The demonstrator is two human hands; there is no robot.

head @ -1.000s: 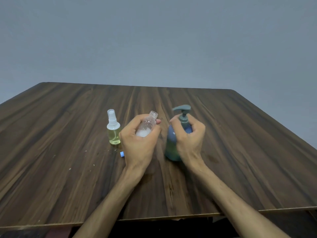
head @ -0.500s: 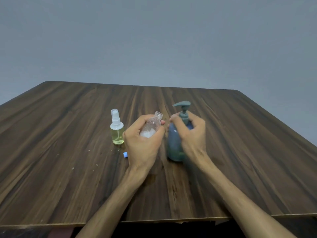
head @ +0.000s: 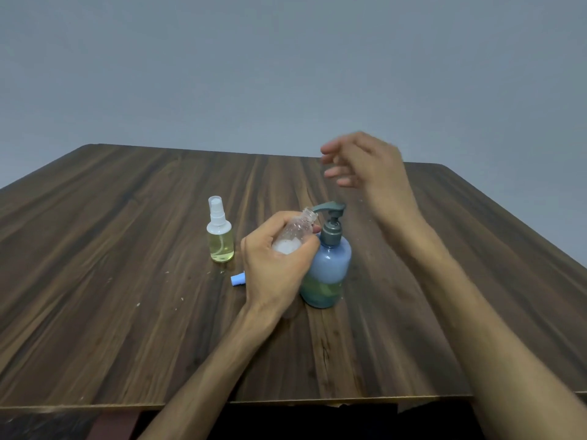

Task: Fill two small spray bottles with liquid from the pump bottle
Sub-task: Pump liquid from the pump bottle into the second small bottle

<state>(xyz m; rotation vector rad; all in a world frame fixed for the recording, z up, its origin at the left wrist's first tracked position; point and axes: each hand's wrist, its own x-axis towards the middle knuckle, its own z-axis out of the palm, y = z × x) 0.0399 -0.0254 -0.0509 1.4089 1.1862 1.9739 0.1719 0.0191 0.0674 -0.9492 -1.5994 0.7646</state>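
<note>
A blue pump bottle [head: 327, 268] with a grey-green pump head stands upright mid-table, partly filled. My left hand [head: 276, 265] grips a small clear uncapped bottle [head: 297, 231], tilted so its open neck sits right under the pump spout; whitish liquid lies inside it. My right hand [head: 365, 163] hovers above and behind the pump, fingers loosely spread, blurred, holding nothing. A second small spray bottle [head: 220, 235] with a white sprayer and clear cap stands to the left, holding yellowish liquid.
A small light-blue cap piece [head: 238, 278] lies on the dark wooden table [head: 111, 281] just left of my left hand. A few pale specks dot the wood. A grey wall rises behind the far edge.
My right hand let go of the pump bottle and rose up behind it. The small bottle's neck moved closer under the spout.
</note>
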